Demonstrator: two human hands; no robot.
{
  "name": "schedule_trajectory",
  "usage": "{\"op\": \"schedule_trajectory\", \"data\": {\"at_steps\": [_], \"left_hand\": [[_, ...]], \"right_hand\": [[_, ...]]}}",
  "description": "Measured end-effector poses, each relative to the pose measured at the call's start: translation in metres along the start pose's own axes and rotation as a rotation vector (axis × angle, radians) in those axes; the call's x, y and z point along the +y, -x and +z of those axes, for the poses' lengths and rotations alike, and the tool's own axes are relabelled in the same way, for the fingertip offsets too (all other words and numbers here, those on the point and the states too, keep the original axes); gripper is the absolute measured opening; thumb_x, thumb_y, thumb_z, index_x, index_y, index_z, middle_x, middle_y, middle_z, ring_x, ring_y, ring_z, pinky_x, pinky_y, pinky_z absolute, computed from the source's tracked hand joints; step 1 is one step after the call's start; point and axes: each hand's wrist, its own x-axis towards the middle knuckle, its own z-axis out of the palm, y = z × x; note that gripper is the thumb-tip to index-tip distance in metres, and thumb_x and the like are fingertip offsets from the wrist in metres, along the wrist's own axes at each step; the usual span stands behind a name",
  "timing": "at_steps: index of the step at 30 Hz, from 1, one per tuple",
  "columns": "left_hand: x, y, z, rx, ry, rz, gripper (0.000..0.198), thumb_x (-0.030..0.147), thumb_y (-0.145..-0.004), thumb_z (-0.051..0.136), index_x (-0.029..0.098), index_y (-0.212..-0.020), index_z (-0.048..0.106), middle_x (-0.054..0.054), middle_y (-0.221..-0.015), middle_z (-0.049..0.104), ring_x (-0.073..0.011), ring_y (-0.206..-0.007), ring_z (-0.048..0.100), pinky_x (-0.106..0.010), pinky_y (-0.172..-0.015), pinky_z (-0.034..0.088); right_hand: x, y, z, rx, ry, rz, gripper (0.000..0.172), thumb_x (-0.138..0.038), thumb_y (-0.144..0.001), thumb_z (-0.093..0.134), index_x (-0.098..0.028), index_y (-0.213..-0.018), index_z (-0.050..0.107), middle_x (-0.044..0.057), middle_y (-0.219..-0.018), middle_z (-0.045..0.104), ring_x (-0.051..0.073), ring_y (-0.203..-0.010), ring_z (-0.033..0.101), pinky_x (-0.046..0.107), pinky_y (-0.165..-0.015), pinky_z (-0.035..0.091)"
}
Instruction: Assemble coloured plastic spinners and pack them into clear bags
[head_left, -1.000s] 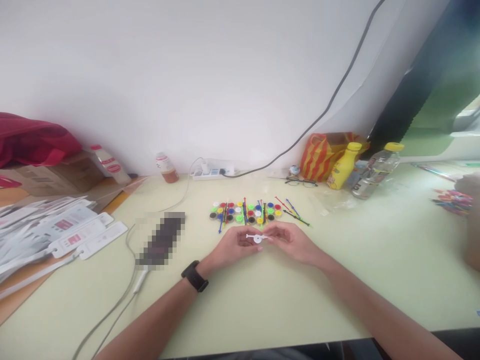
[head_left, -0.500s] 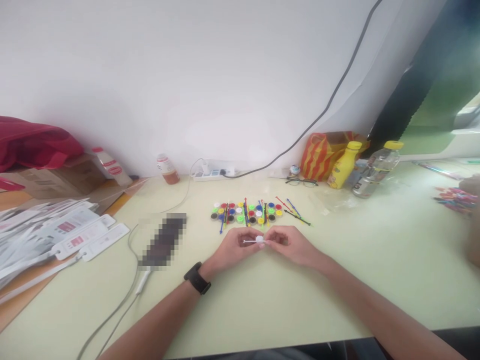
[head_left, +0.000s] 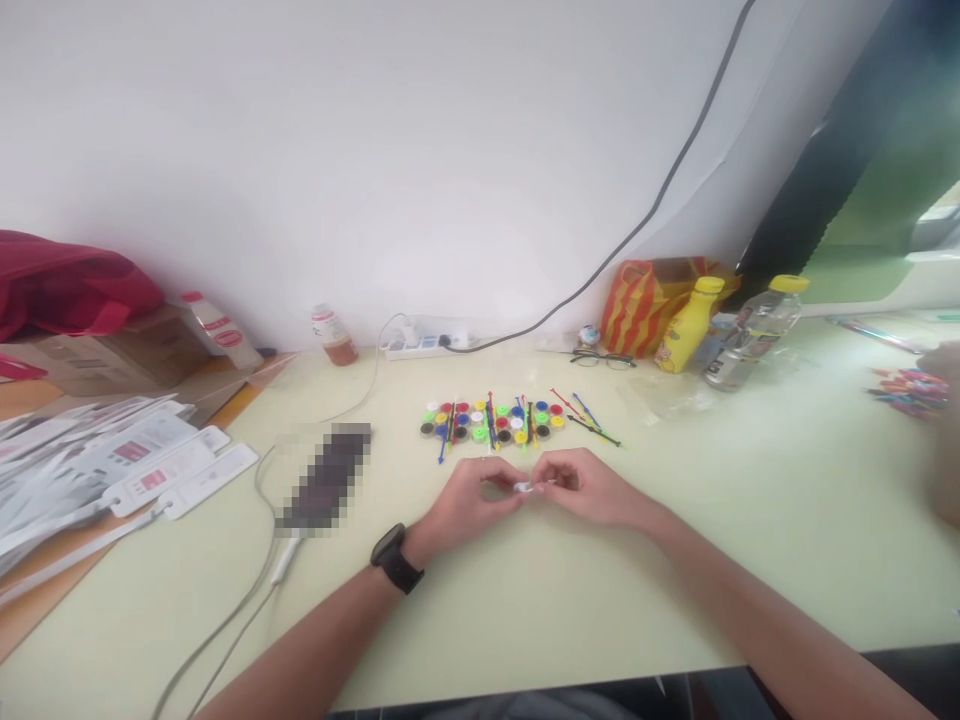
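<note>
My left hand (head_left: pixel 471 505) and my right hand (head_left: pixel 589 492) meet above the near middle of the table, fingertips pinched together. Between them is a small white plastic spinner (head_left: pixel 521 487), a round cap with a thin arrow, held by both hands and mostly covered by the fingers. Just beyond lie rows of small round discs (head_left: pixel 478 420) in several colours. Thin plastic arrows (head_left: pixel 491 425) lie across those rows in bunches. To their right is a loose group of red, blue and black arrows (head_left: pixel 595 428).
Left stand a blurred-out phone (head_left: pixel 330 480) with its cable and a pile of white tags (head_left: pixel 142 460). Along the wall are a drink bottle (head_left: pixel 334 338), a power strip (head_left: pixel 420 345), glasses (head_left: pixel 604 358), a striped bag (head_left: pixel 630 300), a yellow bottle (head_left: pixel 690 325) and a clear bottle (head_left: pixel 757 330).
The white spinner has turned between my fingers: its cap and arrow pointed left in plain sight before, and now it is mostly hidden. Both hands stay nearly in place.
</note>
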Motion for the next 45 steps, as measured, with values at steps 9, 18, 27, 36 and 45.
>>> {"op": "schedule_trajectory", "data": {"at_steps": [9,18,27,36,45], "left_hand": [[0.0,0.002,0.0,-0.047,0.032,-0.026,0.022,0.036,-0.087,0.075,0.014,-0.091,0.08,-0.009,-0.084,0.078,-0.0195,-0.074,0.071,-0.032,-0.074,0.06],[0.012,0.0,-0.005,-0.157,0.418,-0.116,0.029,0.043,-0.092,0.074,0.016,-0.104,0.075,-0.011,-0.102,0.075,-0.0214,-0.094,0.07,-0.034,-0.086,0.056],[0.001,-0.004,-0.006,-0.06,0.53,-0.183,0.03,0.04,-0.086,0.081,0.016,-0.102,0.072,-0.008,-0.097,0.075,-0.0206,-0.091,0.073,-0.036,-0.088,0.058],[0.004,-0.005,-0.007,0.019,0.515,-0.172,0.031,0.038,-0.082,0.085,0.015,-0.097,0.071,-0.008,-0.092,0.076,-0.0205,-0.087,0.074,-0.038,-0.089,0.059],[0.001,-0.005,-0.006,-0.009,0.52,-0.17,0.031,0.038,-0.086,0.081,0.017,-0.106,0.071,-0.009,-0.102,0.076,-0.0211,-0.095,0.074,-0.039,-0.093,0.058]], "right_hand": [[-0.002,-0.001,-0.004,-0.04,-0.091,0.024,0.023,-0.042,-0.092,0.068,-0.019,-0.091,0.07,0.002,-0.082,0.065,0.016,-0.072,0.056,0.029,-0.066,0.044],[0.003,-0.004,-0.007,0.019,-0.154,0.01,0.029,-0.048,-0.093,0.067,-0.019,-0.094,0.068,0.003,-0.088,0.066,0.016,-0.076,0.058,0.029,-0.069,0.046],[0.003,-0.006,-0.003,0.304,0.052,-0.142,0.032,-0.05,-0.096,0.061,-0.026,-0.115,0.069,0.007,-0.102,0.064,0.02,-0.082,0.061,0.035,-0.073,0.053],[-0.006,-0.001,-0.007,0.066,-0.061,-0.061,0.072,-0.063,-0.103,0.038,-0.021,-0.046,0.047,0.002,-0.056,0.046,0.015,-0.056,0.043,0.032,-0.061,0.04],[0.004,-0.007,-0.005,0.142,-0.013,-0.06,0.043,-0.059,-0.093,0.062,-0.02,-0.075,0.062,0.0,-0.072,0.056,0.015,-0.064,0.047,0.028,-0.058,0.039]]}}
